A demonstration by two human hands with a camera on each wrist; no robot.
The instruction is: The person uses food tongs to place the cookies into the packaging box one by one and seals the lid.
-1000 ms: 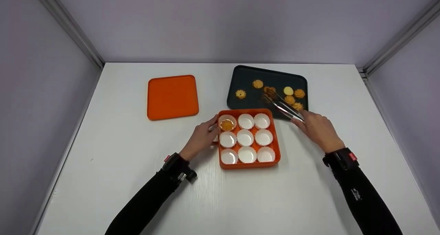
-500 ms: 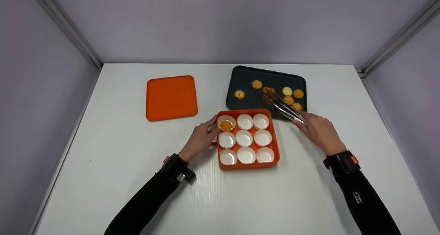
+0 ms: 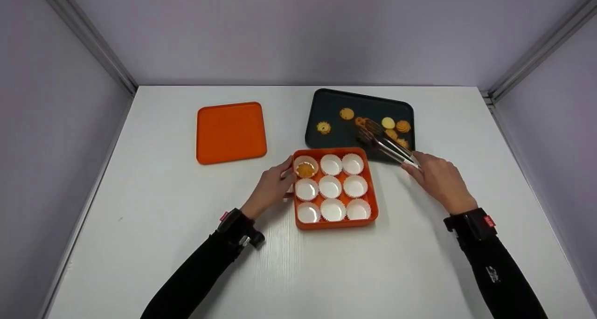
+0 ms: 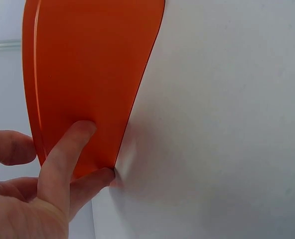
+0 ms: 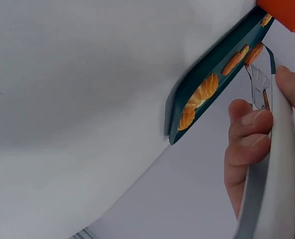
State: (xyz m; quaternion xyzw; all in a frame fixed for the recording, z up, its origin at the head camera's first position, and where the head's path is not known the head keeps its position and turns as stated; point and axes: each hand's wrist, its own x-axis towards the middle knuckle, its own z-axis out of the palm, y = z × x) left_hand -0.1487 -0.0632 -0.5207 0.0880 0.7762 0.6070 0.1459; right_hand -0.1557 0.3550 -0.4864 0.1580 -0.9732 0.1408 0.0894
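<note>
An orange box (image 3: 371, 188) with several white paper cups (image 3: 330, 186) stands mid-table; its far-left cup holds a cookie (image 3: 305, 169). My left hand (image 3: 274, 183) rests against the box's left wall, and in the left wrist view its fingers (image 4: 70, 147) press on the orange wall (image 4: 87, 64). My right hand (image 3: 438, 179) grips metal tongs (image 3: 387, 146). The tong tips hover at a brown cookie (image 3: 365, 122) on the dark tray (image 3: 336, 105). Whether the tips pinch it is unclear. The right wrist view shows fingers (image 5: 247, 144) curled round the tongs (image 5: 272, 164) beside the tray (image 5: 212, 64).
An orange lid (image 3: 231, 131) lies flat at the back left. Several more cookies (image 3: 346, 113) are scattered over the tray, which sits just behind the box. Grey walls close in the white table (image 3: 163, 244) on three sides.
My right hand has drifted slightly right and toward me with the tongs, whose tips stay over the tray's cookies. The left hand and the box have not moved.
</note>
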